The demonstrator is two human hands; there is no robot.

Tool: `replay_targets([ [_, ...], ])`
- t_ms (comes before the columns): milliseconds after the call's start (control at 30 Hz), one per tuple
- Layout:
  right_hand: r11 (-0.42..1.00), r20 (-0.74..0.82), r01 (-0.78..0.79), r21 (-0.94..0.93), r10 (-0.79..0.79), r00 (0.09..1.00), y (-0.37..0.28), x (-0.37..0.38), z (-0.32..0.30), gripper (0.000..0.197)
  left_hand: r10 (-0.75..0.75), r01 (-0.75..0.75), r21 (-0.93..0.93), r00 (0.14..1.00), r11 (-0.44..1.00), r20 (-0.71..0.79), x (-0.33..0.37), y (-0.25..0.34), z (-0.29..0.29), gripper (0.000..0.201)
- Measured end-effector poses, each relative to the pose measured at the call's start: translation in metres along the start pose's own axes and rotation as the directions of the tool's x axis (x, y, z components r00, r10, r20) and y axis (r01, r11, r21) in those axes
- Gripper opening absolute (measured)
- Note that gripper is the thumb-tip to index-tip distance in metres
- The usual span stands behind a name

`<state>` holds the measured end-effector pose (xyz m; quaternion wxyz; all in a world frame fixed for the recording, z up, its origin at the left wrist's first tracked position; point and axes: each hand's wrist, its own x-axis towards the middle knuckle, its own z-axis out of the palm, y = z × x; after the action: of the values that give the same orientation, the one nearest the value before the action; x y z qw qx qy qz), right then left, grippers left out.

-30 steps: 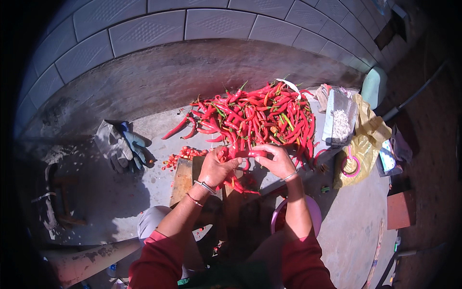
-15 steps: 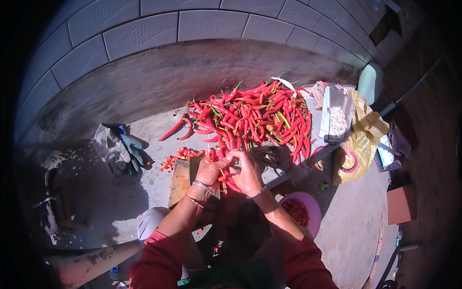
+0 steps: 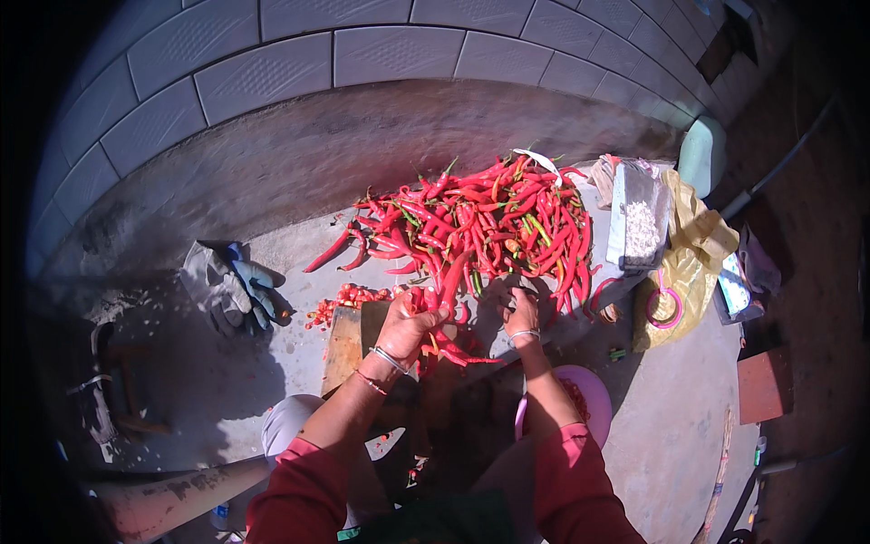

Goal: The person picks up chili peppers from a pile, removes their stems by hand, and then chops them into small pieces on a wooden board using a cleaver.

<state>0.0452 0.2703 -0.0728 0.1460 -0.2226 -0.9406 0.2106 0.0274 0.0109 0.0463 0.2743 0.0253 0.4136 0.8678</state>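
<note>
The person's left hand (image 3: 403, 328) is closed around a bunch of red chilies (image 3: 460, 354), which stick out past its fingers; how many the palm hides cannot be told. The right hand (image 3: 520, 314), apart to its right, has curled fingers, partly shadowed, and whether they pinch anything cannot be told. Beyond both hands spreads a chili heap (image 3: 489, 213). Nearer than the right hand, its forearm (image 3: 549, 392) covers part of a pink bowl (image 3: 595, 403).

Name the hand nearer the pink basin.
Right. The right hand is forward of the pink basin, its forearm overlapping it in view; the left hand, gripping red chillies, is farther left.
</note>
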Motion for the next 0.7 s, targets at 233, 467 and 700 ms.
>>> replay_targets([
  [233,-0.084,0.470,-0.462,0.883,0.128,0.874,-0.005,0.001,-0.031,0.029,0.014,-0.013,0.016,1.000,1.000,-0.018,0.008,-0.005,-0.001,0.016],
  [467,-0.299,0.385,-0.483,0.823,-0.331,0.861,-0.072,-0.049,-0.064,0.033,-0.020,0.022,-0.091,1.000,0.996,0.023,0.040,-0.044,-0.023,0.014],
  [700,-0.267,0.313,-0.304,0.914,-0.009,0.950,-0.096,-0.063,-0.043,0.029,-0.032,0.041,-0.082,0.994,0.996,0.108,0.025,-0.060,-0.005,0.029],
])
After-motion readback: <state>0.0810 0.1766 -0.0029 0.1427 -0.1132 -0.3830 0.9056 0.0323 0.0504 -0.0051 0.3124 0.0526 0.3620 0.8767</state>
